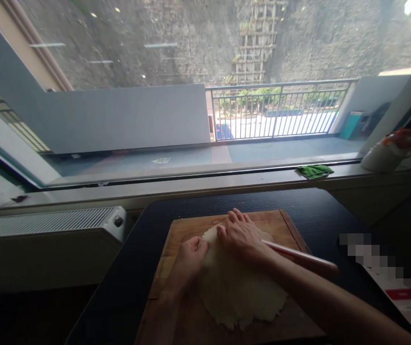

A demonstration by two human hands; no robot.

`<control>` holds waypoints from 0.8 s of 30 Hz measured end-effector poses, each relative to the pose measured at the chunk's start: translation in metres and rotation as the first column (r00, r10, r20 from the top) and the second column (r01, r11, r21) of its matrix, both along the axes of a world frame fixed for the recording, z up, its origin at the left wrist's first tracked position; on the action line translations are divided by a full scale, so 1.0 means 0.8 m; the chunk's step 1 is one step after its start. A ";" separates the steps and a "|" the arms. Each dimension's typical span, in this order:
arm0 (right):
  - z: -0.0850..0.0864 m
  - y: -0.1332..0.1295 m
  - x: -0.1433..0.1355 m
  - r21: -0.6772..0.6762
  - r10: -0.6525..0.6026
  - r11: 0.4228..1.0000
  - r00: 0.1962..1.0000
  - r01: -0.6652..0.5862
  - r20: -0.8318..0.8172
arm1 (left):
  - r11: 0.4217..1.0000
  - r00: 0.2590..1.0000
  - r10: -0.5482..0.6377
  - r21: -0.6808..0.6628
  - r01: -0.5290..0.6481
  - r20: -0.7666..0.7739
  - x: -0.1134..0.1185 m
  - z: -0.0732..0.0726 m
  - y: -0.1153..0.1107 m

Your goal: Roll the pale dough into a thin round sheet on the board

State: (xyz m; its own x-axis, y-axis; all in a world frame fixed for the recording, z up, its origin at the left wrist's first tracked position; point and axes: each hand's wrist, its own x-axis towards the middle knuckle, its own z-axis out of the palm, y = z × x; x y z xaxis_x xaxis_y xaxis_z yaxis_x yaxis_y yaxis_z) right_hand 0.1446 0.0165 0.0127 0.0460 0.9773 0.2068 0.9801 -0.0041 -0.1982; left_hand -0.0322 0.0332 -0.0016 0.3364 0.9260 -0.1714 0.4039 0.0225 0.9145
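Observation:
A wide, thin sheet of pale dough point(243, 294) with a ragged edge lies on a wooden cutting board point(169, 230). At the dough's upper left edge, my left hand point(190, 258) is closed, its thumb and fingers pinching the rim. My right hand point(241, 235) rests over a wooden rolling pin point(304, 258) near the far part of the sheet, fingers bent across it. The pin's right end sticks out past my wrist over the board's right side; its left part is hidden beneath my hand. My right forearm covers some of the dough.
The board lies on a black table point(129, 273). A partly blurred card or packet with a red label point(403, 293) lies at the right. Beyond are a windowsill point(191, 184) with a green cloth point(315, 171), a white pot point(383, 155), and a radiator point(47, 223) at left.

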 end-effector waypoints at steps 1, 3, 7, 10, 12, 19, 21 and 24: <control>-0.002 -0.003 -0.001 0.033 0.009 0.999 1.000 -0.009 0.001 | 1.000 1.000 -0.005 -0.022 0.006 0.020 -0.001 -0.001 0.000; 0.000 0.003 0.006 0.031 -0.024 0.999 1.000 0.024 0.006 | 0.999 0.998 -0.013 -0.046 0.016 0.057 -0.002 -0.005 0.001; 0.013 0.027 0.025 -0.135 -0.150 0.979 0.988 0.151 0.018 | 1.000 0.999 -0.005 -0.025 0.006 0.052 -0.004 -0.007 0.001; 0.006 0.021 0.011 -0.129 -0.073 0.989 0.997 0.068 -0.034 | 1.000 1.000 0.002 -0.028 -0.001 0.027 -0.004 -0.005 0.000; 0.000 0.014 0.000 -0.070 0.002 0.998 0.999 -0.005 -0.045 | 1.000 1.000 0.003 -0.020 -0.002 0.024 -0.004 -0.004 -0.001; 0.012 0.031 0.019 -0.105 -0.180 0.978 0.984 0.179 -0.004 | 1.000 0.999 -0.004 -0.026 0.005 0.054 -0.003 -0.007 0.001; 0.005 0.018 0.003 -0.049 -0.115 0.992 0.993 0.113 -0.034 | 0.999 0.998 0.002 -0.047 0.001 0.059 -0.004 -0.008 0.000; -0.008 0.004 -0.018 0.103 -0.040 0.994 0.999 0.042 -0.018 | 0.999 0.999 0.012 -0.045 -0.010 0.037 -0.007 -0.009 -0.002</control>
